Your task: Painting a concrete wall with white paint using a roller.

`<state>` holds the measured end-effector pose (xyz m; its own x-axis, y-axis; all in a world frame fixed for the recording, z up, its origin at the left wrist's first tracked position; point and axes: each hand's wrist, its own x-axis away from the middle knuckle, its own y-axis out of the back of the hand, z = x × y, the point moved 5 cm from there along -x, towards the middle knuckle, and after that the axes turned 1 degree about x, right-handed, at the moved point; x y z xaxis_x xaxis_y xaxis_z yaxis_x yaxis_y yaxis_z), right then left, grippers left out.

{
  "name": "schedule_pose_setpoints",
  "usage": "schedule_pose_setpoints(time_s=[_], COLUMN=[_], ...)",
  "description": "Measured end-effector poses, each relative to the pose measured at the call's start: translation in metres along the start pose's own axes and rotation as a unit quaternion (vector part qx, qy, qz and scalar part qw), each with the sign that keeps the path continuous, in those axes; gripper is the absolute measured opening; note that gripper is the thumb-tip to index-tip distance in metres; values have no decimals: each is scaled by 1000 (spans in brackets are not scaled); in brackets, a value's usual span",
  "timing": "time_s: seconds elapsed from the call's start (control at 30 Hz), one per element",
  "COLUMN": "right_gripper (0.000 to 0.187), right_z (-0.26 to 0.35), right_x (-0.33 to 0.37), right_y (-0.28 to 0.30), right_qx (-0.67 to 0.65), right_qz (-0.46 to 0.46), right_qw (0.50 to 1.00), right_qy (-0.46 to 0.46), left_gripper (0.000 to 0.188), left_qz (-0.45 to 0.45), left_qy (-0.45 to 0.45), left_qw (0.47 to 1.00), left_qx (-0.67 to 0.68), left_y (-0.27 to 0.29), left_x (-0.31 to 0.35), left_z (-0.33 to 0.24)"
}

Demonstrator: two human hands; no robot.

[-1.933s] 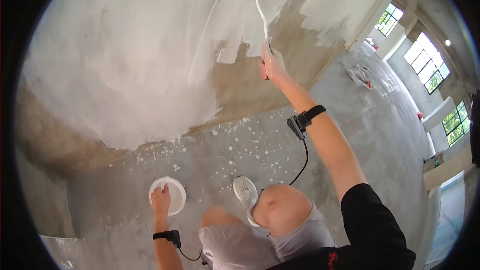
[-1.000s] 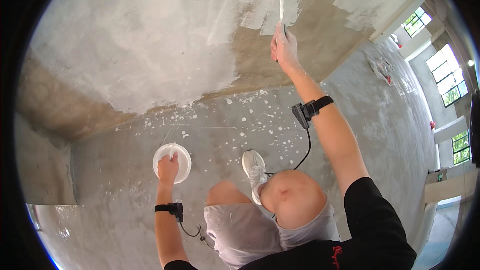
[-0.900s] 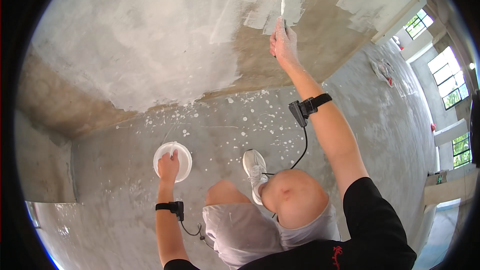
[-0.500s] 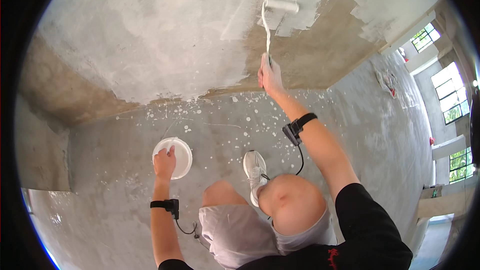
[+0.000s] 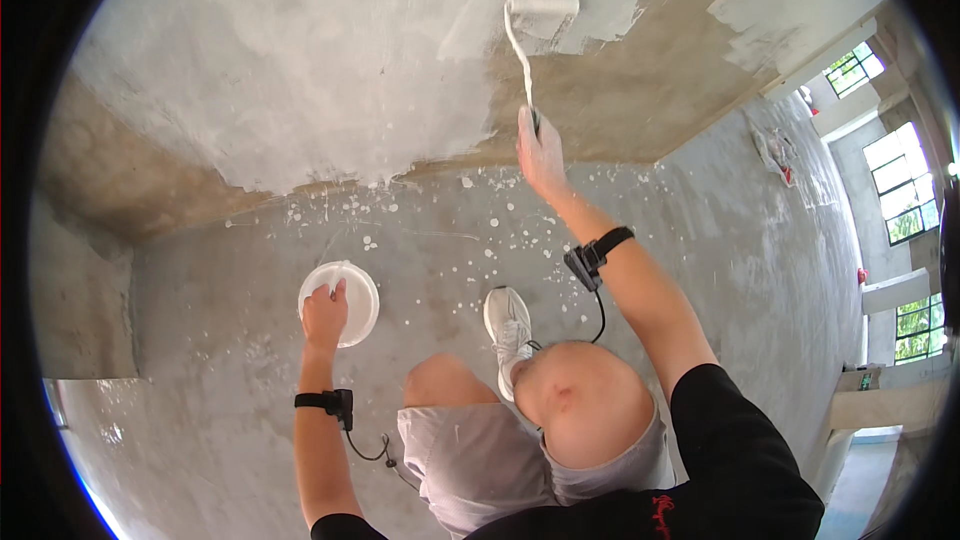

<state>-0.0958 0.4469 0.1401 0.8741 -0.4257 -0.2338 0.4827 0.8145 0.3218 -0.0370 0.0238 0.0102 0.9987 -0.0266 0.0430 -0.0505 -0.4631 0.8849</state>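
Right hand closed in a grip around the lower end of the paint roller handle, long axis running near upright from the hand up the wall, leaning a little left toward the top; white roller sleeve lies crosswise at the upper end, pressed on the wall at the edge between white coat and bare brown plaster. Left hand down low, well left of the roller, fingers curled over the rim of the white paint bucket on the spattered concrete floor, just left of the person's white shoe.
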Motion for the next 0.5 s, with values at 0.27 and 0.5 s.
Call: schedule_pose_setpoints(time_s=[0.27,0.5], right_gripper=[47,42], right_z=[158,69], right_x=[-64,-27], right_y=[-8,-29], right_qx=[-128,-111], right_qz=[47,45], right_qw=[990,993], right_qy=[19,-3], left_gripper=[44,45], left_qz=[27,17], left_qy=[36,32], left_qw=[999,999], left_qx=[13,24], left_y=[-4,-6], left_x=[1,6], left_z=[7,-1])
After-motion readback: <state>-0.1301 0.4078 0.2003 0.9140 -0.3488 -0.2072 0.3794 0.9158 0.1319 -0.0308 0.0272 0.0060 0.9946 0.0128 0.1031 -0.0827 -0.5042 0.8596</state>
